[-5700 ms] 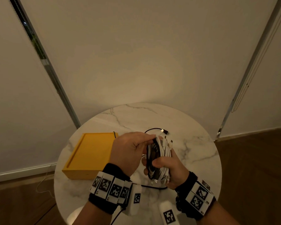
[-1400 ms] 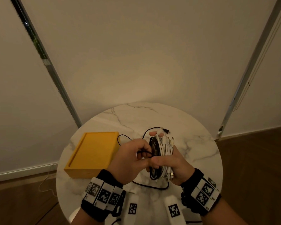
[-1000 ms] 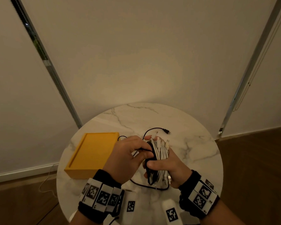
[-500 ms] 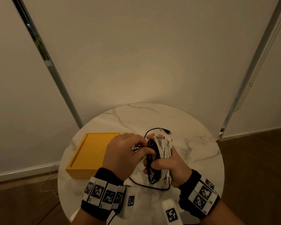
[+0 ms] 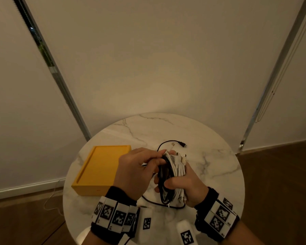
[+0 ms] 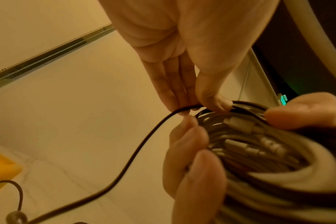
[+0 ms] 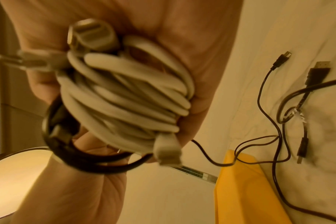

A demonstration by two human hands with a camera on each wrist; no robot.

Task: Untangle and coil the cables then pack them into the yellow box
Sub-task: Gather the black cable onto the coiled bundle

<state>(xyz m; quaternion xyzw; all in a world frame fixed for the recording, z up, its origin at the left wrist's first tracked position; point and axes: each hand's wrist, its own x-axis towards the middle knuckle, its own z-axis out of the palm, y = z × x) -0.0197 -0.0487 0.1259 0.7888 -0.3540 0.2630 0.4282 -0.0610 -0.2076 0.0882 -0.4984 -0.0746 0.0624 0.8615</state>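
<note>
Two hands are working over the round marble table (image 5: pixel 210 138). I am watching the yellow box (image 5: pixel 99 167) sitting open at the left, no cables in it. My right hand (image 5: pixel 189 184) is wrapping its fingers around the coiled bundle of cables (image 5: pixel 173 172) above the table's near middle, while my left hand (image 5: pixel 136 170) is pinching a black cable (image 6: pixel 136 151) against the bundle's far end.

Your right hand (image 5: pixel 187 184) is raised in front of you with its fingers and thumb curled round the coiled bundle of cables (image 5: pixel 171 175), thumb across the near side. Your left hand (image 5: pixel 136 172) sits just beside it, thumb and fingertips (image 6: pixel 182 106) pinching a black cable (image 6: pixel 136 148) at the bundle's top edge. Both wrists carry marker bands (image 5: pixel 113 214).
</note>
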